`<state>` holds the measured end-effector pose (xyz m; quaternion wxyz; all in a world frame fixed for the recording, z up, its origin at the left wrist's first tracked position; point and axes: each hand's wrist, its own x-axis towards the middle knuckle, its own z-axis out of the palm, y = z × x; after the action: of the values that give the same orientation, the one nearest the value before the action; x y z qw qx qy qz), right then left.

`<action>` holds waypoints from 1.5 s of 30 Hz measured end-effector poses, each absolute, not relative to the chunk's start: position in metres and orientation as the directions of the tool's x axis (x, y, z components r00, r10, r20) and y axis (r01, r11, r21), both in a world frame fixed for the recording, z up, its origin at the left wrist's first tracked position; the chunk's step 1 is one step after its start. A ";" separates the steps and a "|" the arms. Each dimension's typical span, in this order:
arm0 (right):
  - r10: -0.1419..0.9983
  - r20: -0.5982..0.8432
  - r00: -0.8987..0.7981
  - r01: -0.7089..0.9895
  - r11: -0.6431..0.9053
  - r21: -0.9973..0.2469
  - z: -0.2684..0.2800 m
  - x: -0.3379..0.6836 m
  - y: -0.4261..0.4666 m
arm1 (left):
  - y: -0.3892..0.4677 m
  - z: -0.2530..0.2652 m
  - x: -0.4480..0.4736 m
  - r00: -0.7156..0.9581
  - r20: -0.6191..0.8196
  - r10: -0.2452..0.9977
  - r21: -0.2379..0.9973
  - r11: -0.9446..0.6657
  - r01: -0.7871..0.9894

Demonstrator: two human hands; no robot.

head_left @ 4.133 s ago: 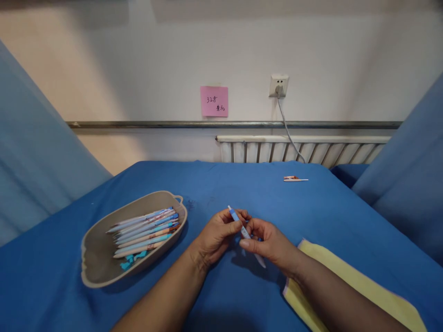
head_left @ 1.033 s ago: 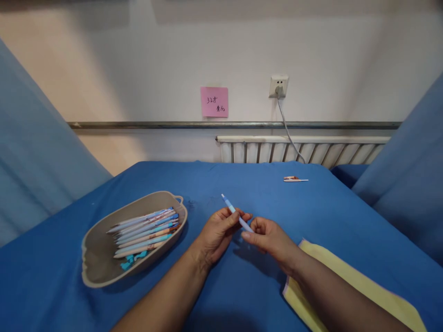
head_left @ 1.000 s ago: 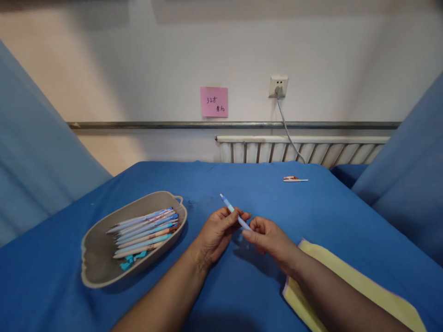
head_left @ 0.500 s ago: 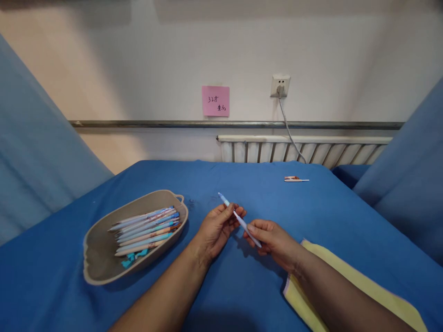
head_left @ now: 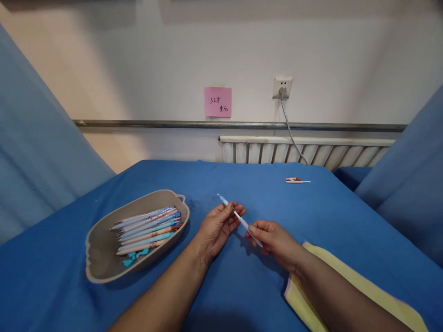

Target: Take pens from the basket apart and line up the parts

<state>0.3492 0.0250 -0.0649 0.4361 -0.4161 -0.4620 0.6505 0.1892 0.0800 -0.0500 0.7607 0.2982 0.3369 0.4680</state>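
Observation:
Between my hands is a pale blue-lilac pen, its two barrel parts drawn slightly apart with a thin white length showing between them. My left hand (head_left: 218,227) pinches the upper barrel (head_left: 223,199), which has a blue push-button end, between thumb and fingers. My right hand (head_left: 273,240) grips the lower barrel (head_left: 246,225), its tapered tip pointing down to the right. To the left sits a beige-grey basket (head_left: 100,224) with several pens (head_left: 148,230) in pastel colours lying side by side, plus some small turquoise pieces (head_left: 133,259).
At the back right of the blue-covered table (head_left: 242,180) lies a pen in separate parts (head_left: 296,180). A yellow cloth (head_left: 360,281) lies under my right forearm. Behind are a radiator (head_left: 304,150), a wall socket (head_left: 283,87) with a cord, and a pink note (head_left: 218,102).
The pen's lower barrel has been drawn slightly away from the upper one, so more of the white length shows. The view has shifted a little; the basket and its pens look the same.

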 end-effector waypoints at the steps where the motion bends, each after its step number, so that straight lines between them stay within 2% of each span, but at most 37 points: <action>1: 0.955 -0.137 -0.264 -0.189 -0.190 -0.963 -0.065 0.349 0.025 | 0.080 -0.051 0.189 0.339 -0.234 0.911 0.765 0.388 -0.514; 4: 0.958 -0.133 -0.255 -0.219 -0.191 -0.957 -0.066 0.349 0.026 | 0.081 -0.053 0.187 0.364 -0.234 0.902 0.738 0.408 -0.538; 9: 0.960 -0.149 -0.236 -0.229 -0.204 -0.952 -0.068 0.349 0.027 | 0.084 -0.055 0.188 0.433 -0.274 0.859 0.622 0.501 -0.602; 16: 0.960 -0.191 -0.202 -0.200 -0.231 -0.952 -0.072 0.348 0.029 | 0.092 -0.067 0.193 0.383 -0.359 0.851 0.516 0.523 -0.678; 23: 0.968 -0.232 -0.092 -0.064 -0.238 -0.969 -0.077 0.352 0.035 | 0.101 -0.072 0.188 0.365 -0.343 0.866 0.553 0.500 -0.666; 26: 0.962 -0.258 -0.087 -0.068 -0.264 -0.962 -0.078 0.353 0.035 | 0.102 -0.071 0.186 0.401 -0.332 0.854 0.547 0.521 -0.656; 35: 0.968 -0.211 -0.139 -0.070 -0.222 -0.972 -0.073 0.351 0.031 | 0.100 -0.069 0.183 0.476 -0.352 0.806 0.535 0.590 -0.604; 45: 0.963 -0.213 -0.167 -0.163 -0.240 -0.957 -0.069 0.348 0.028 | 0.094 -0.065 0.185 0.573 -0.336 0.747 0.499 0.658 -0.565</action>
<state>0.3475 0.0285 -0.0695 0.4446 -0.4680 -0.4269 0.6333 0.1853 0.0937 -0.0646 0.8703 0.1709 0.2671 0.3769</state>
